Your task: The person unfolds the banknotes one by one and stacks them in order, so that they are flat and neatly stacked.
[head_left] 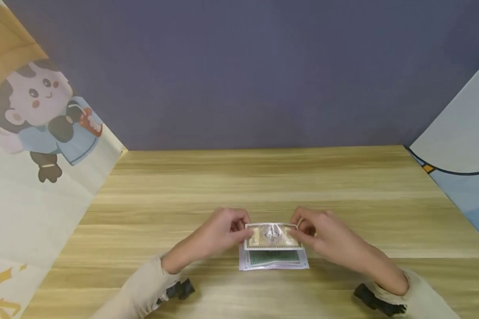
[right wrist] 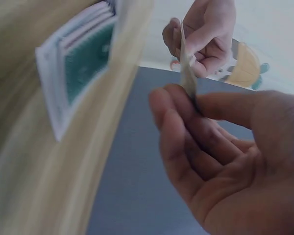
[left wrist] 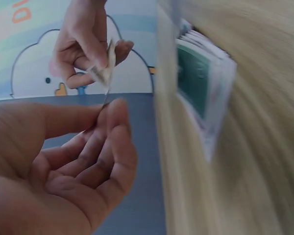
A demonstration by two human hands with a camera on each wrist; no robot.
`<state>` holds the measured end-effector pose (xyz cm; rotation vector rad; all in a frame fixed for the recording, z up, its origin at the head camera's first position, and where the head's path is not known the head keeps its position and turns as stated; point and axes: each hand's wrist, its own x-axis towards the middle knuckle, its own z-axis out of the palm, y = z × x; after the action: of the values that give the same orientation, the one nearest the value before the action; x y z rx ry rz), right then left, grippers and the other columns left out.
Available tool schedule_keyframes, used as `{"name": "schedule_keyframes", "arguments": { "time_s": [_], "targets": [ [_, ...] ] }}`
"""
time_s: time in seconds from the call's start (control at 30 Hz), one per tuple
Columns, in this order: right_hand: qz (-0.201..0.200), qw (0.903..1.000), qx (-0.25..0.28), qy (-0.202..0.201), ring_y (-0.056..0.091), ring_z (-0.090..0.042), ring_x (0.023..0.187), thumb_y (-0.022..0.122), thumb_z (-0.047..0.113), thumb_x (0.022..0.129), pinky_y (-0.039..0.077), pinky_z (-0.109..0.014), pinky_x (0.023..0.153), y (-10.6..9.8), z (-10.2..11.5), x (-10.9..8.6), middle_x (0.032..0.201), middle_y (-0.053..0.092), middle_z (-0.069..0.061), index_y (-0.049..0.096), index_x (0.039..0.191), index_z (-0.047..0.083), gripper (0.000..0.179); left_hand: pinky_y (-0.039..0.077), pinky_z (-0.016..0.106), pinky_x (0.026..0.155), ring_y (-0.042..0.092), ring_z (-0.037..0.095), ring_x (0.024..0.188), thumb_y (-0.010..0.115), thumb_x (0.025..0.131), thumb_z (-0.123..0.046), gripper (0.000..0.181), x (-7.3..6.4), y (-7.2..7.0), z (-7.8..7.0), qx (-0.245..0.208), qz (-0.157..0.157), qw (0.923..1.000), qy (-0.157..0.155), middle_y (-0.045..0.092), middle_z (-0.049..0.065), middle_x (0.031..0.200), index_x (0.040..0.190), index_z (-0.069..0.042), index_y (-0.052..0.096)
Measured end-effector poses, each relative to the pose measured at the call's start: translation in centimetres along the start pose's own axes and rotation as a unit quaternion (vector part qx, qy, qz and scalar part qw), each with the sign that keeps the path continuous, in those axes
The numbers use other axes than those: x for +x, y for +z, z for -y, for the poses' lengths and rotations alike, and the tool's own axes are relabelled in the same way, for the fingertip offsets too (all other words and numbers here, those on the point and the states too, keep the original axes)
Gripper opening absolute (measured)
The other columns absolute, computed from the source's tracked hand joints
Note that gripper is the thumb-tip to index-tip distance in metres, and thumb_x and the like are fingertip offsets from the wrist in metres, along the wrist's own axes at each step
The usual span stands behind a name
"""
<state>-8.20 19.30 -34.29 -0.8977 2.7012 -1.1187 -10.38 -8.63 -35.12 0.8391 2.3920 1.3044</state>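
Observation:
A yellowish banknote with a pale border is held up between both hands in the head view. My left hand pinches its left end between thumb and fingers. At the opposite end, my right hand pinches it the same way. Below the raised note lies a small stack of notes with a green one on top, partly hidden in the head view. Both wrist views show the held note nearly edge-on, apart from the stack, whose layered edges are visible.
The stack rests on a wood-grain table. A dark blue-grey panel stands along the table's far edge. Side walls with cartoon prints flank it: a figure on the left and a white, black-outlined shape on the right.

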Motion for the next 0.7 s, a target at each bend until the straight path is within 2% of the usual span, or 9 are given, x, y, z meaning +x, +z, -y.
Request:
{"name": "schedule_keyframes", "arguments": {
  "time_s": [0.13,0.33,0.5,0.7],
  "targets": [
    [0.045,0.9988,0.02,0.007,0.05,0.001,0.052,0.067,0.012,0.095,0.046,-0.022,0.047,1.0,-0.9,0.2,0.066,0.064,0.013,0.058,0.095,0.013,0.009,0.052,0.023,0.05,0.062,0.016,0.058,0.07,0.092,-0.007,0.013,0.3,0.7,1.1,0.018,0.034,0.9991,-0.018,0.064,-0.001,0.069,0.08,-0.01,0.065],
    [0.074,0.997,0.013,0.016,0.044,0.002,0.047,0.068,0.01,0.094,0.04,-0.019,0.042,1.9,-1.8,0.4,0.061,0.06,0.013,0.059,0.093,0.012,0.01,0.044,0.017,0.045,0.048,0.002,0.05,0.072,0.09,-0.008,0.016,0.5,1.5,2.1,0.047,0.05,0.9975,-0.018,0.059,-0.006,0.061,0.075,-0.01,0.066],
    [0.085,0.9961,0.005,0.024,0.049,0.0,0.048,0.068,0.007,0.093,0.044,-0.02,0.043,2.4,-2.5,0.7,0.062,0.06,0.012,0.059,0.094,0.009,0.01,0.038,0.016,0.044,0.042,0.001,0.048,0.072,0.09,-0.008,0.017,0.5,2.0,2.8,0.078,0.056,0.9953,-0.015,0.053,-0.007,0.058,0.075,-0.01,0.065],
    [0.1,0.9943,-0.021,0.029,0.044,0.001,0.048,0.066,0.009,0.095,0.043,-0.02,0.045,2.9,-3.1,0.6,0.06,0.052,0.014,0.058,0.096,0.01,0.008,0.032,0.016,0.047,0.036,0.001,0.048,0.069,0.091,-0.008,0.019,0.6,2.4,3.3,0.106,0.067,0.992,-0.015,0.045,-0.008,0.056,0.076,-0.013,0.06]
  ]
}}
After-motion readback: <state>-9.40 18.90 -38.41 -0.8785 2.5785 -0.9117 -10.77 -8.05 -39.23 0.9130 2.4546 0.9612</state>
